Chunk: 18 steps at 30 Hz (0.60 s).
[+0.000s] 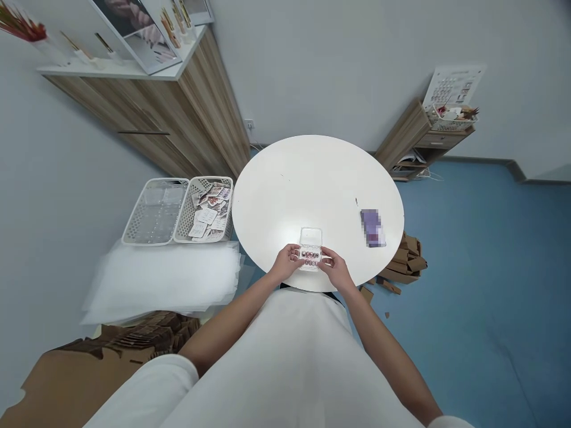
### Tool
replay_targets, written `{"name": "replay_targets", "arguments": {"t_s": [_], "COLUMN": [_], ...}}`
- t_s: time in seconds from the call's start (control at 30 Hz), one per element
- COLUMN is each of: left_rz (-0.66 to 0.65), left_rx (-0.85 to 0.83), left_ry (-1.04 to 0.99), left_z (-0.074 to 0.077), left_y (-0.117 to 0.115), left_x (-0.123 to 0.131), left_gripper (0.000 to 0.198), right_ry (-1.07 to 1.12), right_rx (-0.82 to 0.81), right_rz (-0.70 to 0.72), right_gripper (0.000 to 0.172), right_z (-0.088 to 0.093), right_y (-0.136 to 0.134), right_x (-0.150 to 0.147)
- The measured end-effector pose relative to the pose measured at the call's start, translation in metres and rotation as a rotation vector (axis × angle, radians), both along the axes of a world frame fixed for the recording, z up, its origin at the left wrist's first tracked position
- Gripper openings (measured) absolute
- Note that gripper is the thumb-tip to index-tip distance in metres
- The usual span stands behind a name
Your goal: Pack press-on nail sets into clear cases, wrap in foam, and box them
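Note:
A small clear plastic box (pixel 311 236) stands with its lid raised at the near edge of the round white table (pixel 294 172). Inside its base lie several press-on nails (pixel 311 255) in two rows, pinkish and dark with shiny spots. My left hand (pixel 288 261) grips the box's left side, thumb at the lower row. On the right side my right hand (pixel 334 267) holds it the same way, its thumb near the lower right corner. The fingertips behind the box are partly hidden.
A purple, blurred-out item (pixel 373 228) lies on the table's right. At left stand a white basket of clear boxes (pixel 154 211) and a basket of printed packets (pixel 209 211). Below are translucent sheets (pixel 165 276) and flat cardboard (pixel 89 380). More cardboard (pixel 405 258) lies on the floor at right.

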<state>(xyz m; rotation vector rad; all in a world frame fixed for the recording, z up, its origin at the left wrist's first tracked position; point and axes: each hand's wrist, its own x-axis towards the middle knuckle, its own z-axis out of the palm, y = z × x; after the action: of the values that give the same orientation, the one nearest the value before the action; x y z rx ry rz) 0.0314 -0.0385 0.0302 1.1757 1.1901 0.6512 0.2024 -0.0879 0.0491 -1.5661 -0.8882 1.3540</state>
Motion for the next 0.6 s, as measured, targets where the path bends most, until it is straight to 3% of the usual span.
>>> {"name": "replay_targets", "arguments": {"t_s": [0.27, 0.6], "left_rz": [-0.076, -0.077], "left_rx": [-0.155, -0.119], "left_ry": [-0.179, -0.215], "left_z": [0.016, 0.024], "left_y": [-0.013, -0.014], "left_x": [-0.035, -0.05], "left_gripper": [0.027, 0.028], "right_ry": [0.065, 0.118], "right_rx": [0.058, 0.081], "right_rz": [-0.051, -0.054], "right_gripper": [0.048, 0.039], "right_z": [0.011, 0.019], "right_y": [-0.018, -0.025], "right_x": [-0.029, -0.04]}}
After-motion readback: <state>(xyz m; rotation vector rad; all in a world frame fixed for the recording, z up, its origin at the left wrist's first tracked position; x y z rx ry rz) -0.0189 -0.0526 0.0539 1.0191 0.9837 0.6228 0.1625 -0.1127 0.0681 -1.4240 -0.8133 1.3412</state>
